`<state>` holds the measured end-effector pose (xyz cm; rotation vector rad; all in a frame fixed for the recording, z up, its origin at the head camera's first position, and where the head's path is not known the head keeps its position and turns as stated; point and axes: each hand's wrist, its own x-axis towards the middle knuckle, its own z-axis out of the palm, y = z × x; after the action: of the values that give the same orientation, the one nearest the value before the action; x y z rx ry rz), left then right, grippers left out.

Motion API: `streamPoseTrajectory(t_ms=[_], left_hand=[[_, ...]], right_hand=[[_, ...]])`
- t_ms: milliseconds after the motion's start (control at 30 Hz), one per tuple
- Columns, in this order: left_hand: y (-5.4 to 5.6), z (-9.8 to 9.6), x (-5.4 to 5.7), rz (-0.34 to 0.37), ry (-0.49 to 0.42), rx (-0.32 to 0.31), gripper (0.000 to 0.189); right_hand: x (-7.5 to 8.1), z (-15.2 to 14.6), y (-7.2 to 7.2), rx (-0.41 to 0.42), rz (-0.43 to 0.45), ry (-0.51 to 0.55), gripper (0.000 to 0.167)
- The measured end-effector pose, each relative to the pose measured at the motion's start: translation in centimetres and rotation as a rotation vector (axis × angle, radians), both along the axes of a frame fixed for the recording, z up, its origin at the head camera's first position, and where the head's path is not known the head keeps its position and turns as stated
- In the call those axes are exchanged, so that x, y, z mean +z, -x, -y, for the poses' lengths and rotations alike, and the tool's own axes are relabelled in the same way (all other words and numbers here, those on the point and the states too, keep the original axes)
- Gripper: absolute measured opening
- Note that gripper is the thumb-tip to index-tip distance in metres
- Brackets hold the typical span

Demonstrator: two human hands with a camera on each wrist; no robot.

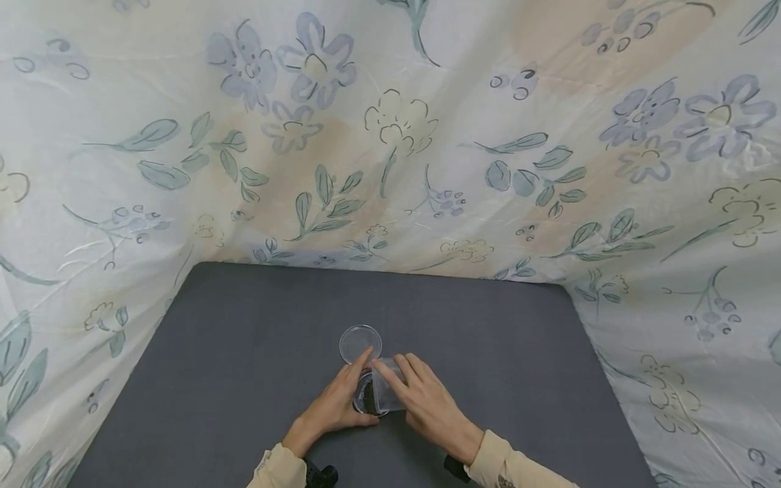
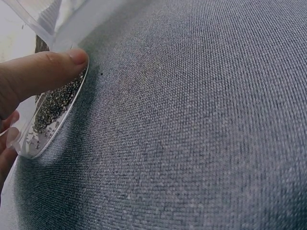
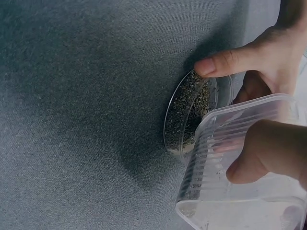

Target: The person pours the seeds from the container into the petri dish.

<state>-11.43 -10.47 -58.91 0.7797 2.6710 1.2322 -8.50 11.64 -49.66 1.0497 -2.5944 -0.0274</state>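
Note:
My left hand [image 1: 335,404] holds a round clear petri dish [image 3: 172,152] by its sides, thumb on the near rim and fingers round the far side. Dark, coarse grains [image 3: 189,103] lie in the dish, which stands on the table. In my right hand [image 1: 432,405] is a clear rectangular plastic tub [image 3: 230,189] with ribbed walls. The tub is tilted, its edge over the dish, and a few grains cling inside it. In the left wrist view the left thumb [image 2: 53,69] covers part of the dish.
A round clear lid [image 1: 360,344] lies flat just beyond the dish, near the left fingertips. Grey cloth covers the table [image 1: 262,325]. Flowered curtains [image 1: 390,169] hang behind the table and along both sides. One tiny dark speck [image 2: 101,74] lies on the cloth beside the dish.

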Motion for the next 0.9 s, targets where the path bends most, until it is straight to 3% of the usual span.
streamPoseTrajectory(t_ms=[900], left_hand=[[0.08, 0.11, 0.14, 0.012, -0.012, -0.012, 0.127]], right_hand=[[0.29, 0.47, 0.15, 0.041, -0.077, -0.067, 0.104]])
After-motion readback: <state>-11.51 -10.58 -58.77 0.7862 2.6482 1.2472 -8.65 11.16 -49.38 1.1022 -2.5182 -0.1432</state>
